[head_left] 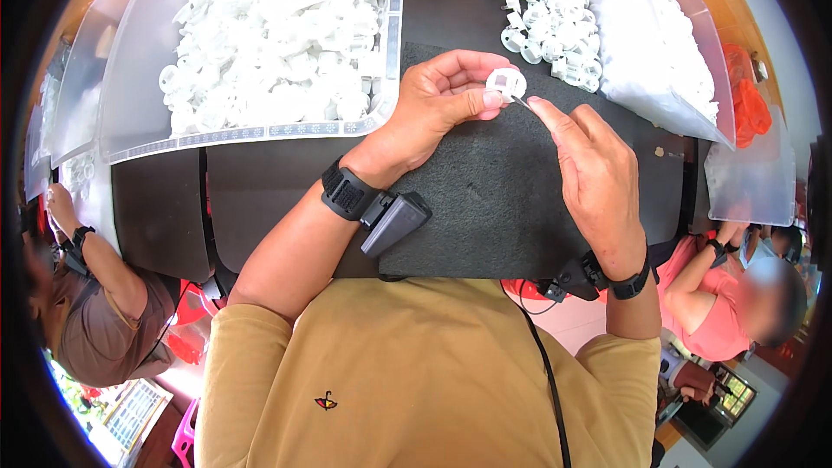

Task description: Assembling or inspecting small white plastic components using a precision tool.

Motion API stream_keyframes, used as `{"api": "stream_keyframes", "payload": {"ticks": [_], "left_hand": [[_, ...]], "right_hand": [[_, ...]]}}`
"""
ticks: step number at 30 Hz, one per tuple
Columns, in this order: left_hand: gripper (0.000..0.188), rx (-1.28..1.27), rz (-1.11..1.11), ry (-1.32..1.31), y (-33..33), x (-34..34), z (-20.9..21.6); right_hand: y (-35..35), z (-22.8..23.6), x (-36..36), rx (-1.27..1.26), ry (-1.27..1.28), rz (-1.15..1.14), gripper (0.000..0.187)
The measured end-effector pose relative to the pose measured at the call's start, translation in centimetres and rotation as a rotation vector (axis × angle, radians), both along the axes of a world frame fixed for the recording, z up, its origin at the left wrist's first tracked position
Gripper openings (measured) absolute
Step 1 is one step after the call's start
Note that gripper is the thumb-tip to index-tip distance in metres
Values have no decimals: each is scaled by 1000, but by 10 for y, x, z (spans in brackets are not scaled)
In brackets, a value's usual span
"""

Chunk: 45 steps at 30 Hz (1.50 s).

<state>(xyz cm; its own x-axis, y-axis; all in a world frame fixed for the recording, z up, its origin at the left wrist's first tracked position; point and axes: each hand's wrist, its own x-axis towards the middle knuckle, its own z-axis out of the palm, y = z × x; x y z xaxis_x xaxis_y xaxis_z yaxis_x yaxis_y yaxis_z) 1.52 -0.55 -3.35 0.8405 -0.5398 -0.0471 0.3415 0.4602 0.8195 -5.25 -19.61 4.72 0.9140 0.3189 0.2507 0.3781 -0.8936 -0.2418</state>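
Head view: left hand point(442, 100) pinches white disc point(506, 83); right hand point(598, 169) pinches thin pin point(521, 103) at it; seating needs alignment.

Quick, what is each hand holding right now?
Left hand: closed on a small round white plastic part.
Right hand: pinching a thin metal pin at that part.

The small round part point(505, 83) pinched at the centre is white, as are the heaped parts in the clear tray point(260, 132) at far left and the loose pile point(550, 30) at far right. The mat point(485, 199) is dark grey and speckled on a black table point(251, 199). The near shirt point(416, 381) is mustard yellow with a tiny red emblem; both wrist straps point(347, 191) are black.
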Motion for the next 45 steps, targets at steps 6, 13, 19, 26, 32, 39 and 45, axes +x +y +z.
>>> {"api": "stream_keyframes", "payload": {"ticks": [6, 13, 19, 26, 32, 39, 45], "left_hand": [[34, -11, -13, 17, 1, -1, 3], [35, -29, 1, 6, 0, -3, 1], [33, -60, 21, 5, -1, -3, 0], [34, -32, 45, -10, -3, -5, 1], [35, 8, 82, -69, -2, -5, 4], [36, 17, 98, -95, -2, -3, 5], [33, 30, 91, -106, -1, -3, 6]], "right_hand": [[7, 9, -1, -78, -14, -27, 40], [11, 7, -4, -114, -56, -48, 42], [14, 1, -6, -70, -53, -69, 42], [21, -1, -7, -51, -74, -70, 38], [14, 14, 0, 6, 4, -29, 37], [12, 13, -4, -40, 1, -59, 40], [16, 11, -3, -126, -36, -56, 42]]}}
